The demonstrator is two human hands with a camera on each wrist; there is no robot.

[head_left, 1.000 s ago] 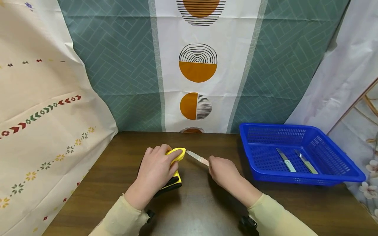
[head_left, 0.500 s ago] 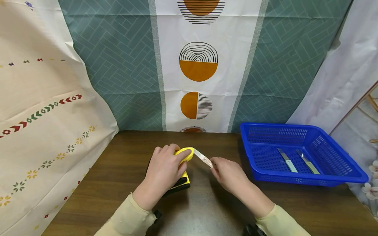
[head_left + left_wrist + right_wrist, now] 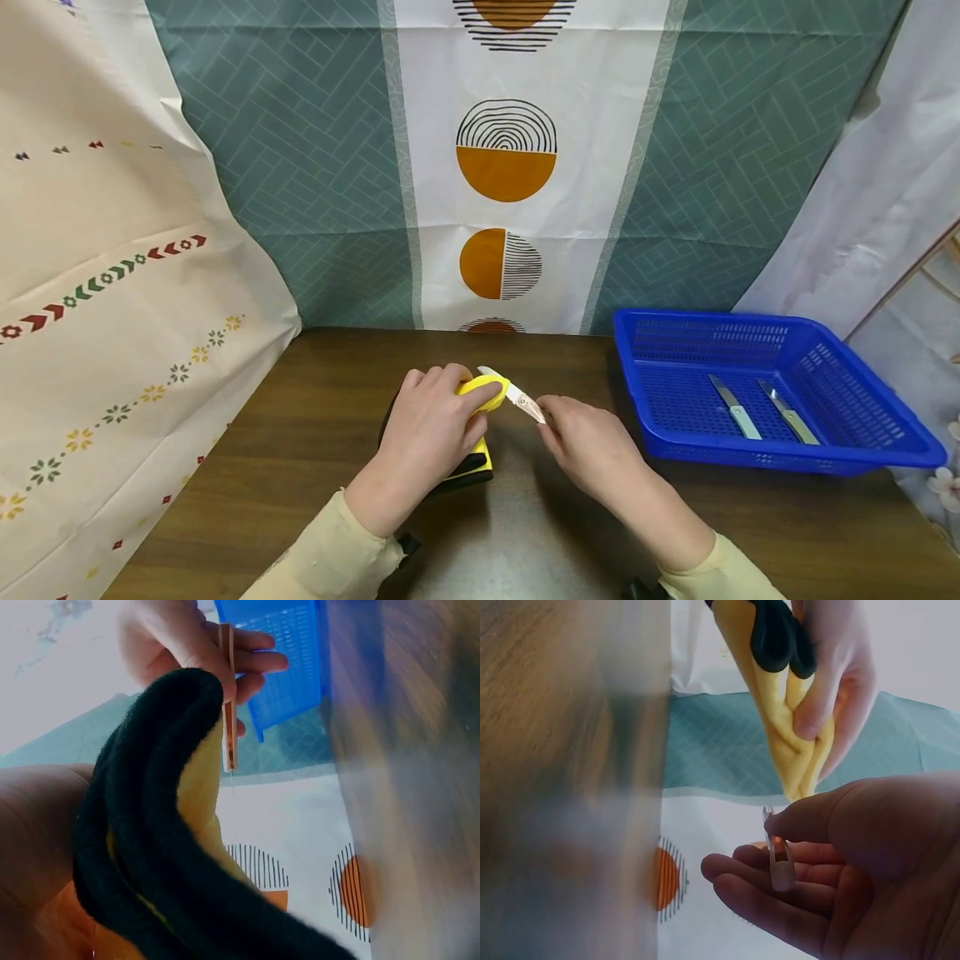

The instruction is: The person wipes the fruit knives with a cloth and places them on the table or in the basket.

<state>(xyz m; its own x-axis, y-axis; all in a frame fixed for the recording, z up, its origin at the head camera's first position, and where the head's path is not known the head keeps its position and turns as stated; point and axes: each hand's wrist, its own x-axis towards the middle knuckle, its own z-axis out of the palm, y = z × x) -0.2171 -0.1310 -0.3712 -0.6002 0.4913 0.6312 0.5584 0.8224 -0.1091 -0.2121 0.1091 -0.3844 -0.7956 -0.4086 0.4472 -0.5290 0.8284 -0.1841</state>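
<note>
A folding knife (image 3: 529, 407) with a pale pinkish handle stands open in the middle of the head view, above the table. My right hand (image 3: 594, 443) grips its handle between thumb and fingers, as the right wrist view also shows. In my left hand (image 3: 433, 429) is a folded yellow cloth (image 3: 787, 724) with black edging. A yellow fold of it, under the left thumb, lies across the knife's blade and hides part of it. The blade tip shows beyond the cloth. Lower folds of the cloth hang below the left hand.
To the right stands a blue plastic basket (image 3: 648, 446). Inside lie a folding knife with a light blue handle (image 3: 745, 422) and one with a green handle (image 3: 801, 427), both with blades out. Patterned curtains enclose the brown table (image 3: 300, 450) at the back and sides.
My left hand has moved right with the cloth, from beside the blade tip to over the blade. The right hand has shifted slightly right and keeps hold of the knife.
</note>
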